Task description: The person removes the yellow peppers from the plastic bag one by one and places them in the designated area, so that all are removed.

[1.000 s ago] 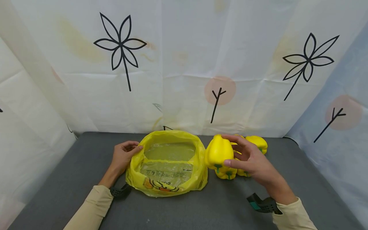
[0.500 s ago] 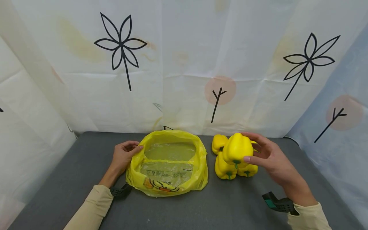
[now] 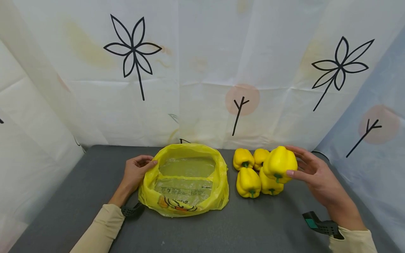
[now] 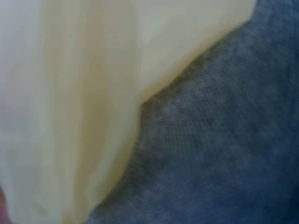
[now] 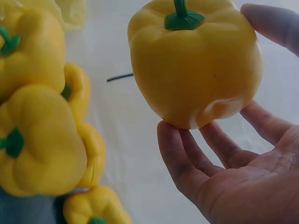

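Note:
A yellow plastic bag (image 3: pixel 183 209) lies on the table with its mouth spread wide; its visible inside is bare. My left hand (image 3: pixel 136 172) pinches the bag's left rim between thumb and curled fingers. In the left wrist view, only a blurred stretch of the bag (image 4: pixel 93 93) shows beside dark cloth. My right hand (image 3: pixel 319 177) grips a yellow bell pepper (image 3: pixel 280 161), raised above the right end of a pepper group. Seen from the right wrist, the held pepper (image 5: pixel 196 70) has its green stem up, with fingertips (image 5: pixel 169 140) under its base and the thumb at its side.
Several more yellow bell peppers (image 3: pixel 249 182) stand close together right of the bag on the dark grey table (image 3: pixel 227 232). Part of the group is hidden behind the held pepper. A white patterned cloth (image 3: pixel 202 70) hangs behind the table.
My right hand has carried the pepper rightward, from beside the bag's right rim to over the group's right end. The peppers at the left of the group have come into view. My left hand stays put.

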The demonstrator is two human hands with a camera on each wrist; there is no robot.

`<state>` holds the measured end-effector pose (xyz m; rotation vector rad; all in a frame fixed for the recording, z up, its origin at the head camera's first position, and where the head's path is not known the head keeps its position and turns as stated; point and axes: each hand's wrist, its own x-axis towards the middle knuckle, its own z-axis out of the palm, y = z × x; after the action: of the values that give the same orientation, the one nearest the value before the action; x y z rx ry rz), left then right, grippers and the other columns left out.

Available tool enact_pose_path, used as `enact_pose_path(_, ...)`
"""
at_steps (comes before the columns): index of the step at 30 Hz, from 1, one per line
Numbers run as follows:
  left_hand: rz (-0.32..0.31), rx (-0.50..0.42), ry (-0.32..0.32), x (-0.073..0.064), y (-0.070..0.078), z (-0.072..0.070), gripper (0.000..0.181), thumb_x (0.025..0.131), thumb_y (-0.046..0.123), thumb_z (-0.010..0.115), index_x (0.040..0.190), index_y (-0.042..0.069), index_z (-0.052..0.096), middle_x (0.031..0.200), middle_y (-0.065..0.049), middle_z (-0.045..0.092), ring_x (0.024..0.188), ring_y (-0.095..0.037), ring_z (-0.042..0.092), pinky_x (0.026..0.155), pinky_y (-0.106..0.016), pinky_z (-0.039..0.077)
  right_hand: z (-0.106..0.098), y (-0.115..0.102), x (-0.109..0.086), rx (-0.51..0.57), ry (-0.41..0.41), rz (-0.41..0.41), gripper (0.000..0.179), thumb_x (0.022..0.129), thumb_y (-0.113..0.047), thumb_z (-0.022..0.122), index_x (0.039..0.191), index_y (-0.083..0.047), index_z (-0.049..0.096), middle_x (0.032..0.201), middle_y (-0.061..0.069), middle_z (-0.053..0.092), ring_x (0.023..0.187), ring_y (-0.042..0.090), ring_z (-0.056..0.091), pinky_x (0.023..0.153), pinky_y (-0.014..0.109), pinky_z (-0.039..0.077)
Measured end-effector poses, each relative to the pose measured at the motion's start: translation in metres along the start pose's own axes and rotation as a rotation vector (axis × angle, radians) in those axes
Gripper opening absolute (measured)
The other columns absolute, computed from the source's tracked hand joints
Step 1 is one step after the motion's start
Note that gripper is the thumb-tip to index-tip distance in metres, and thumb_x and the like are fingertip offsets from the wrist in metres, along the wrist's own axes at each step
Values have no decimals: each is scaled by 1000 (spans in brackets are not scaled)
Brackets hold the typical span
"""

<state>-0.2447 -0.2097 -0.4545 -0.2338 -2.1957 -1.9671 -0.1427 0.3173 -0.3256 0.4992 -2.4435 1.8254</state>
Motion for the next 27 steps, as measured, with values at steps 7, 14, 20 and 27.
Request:
enact_pose_path(7, -16, -8, 4, 0, -1, 1, 30, 94, 9, 75, 114, -12, 67, 85, 4, 70, 72, -10, 66, 62, -24, 59, -12, 10, -2, 29, 18, 16, 62, 101, 5, 57, 157, -11, 37, 153, 3, 35, 124, 8, 52, 91, 14, 48)
enact_pose_path(14, -12, -2, 4, -1, -1, 1, 32, 94, 11, 76, 114, -12, 67, 85, 4, 70, 73, -10, 66, 63, -24, 59, -26, 21, -4, 52, 28, 17, 61, 102, 6, 55, 157, -11, 36, 152, -1, 36, 122, 4, 54, 92, 13, 45)
enact_pose_path(20, 5, -7, 5, 0, -2, 1, 30, 94, 11, 75, 111, -12, 68, 84, 3, 71, 72, -11, 67, 62, -25, 59, -42, 37, -5, 57, 45, 33, 59, 102, 5, 53, 157, -11, 37, 148, -3, 37, 118, 2, 57, 91, 12, 43)
enact_pose_path(27, 8, -13, 7, 0, -1, 1, 28, 93, 11, 76, 108, -11, 69, 84, 2, 72, 71, -12, 67, 61, -25, 59, -59, 51, -12, 78, 49, 45, 58, 102, 7, 51, 156, -12, 39, 144, -9, 39, 118, 0, 55, 89, 11, 47)
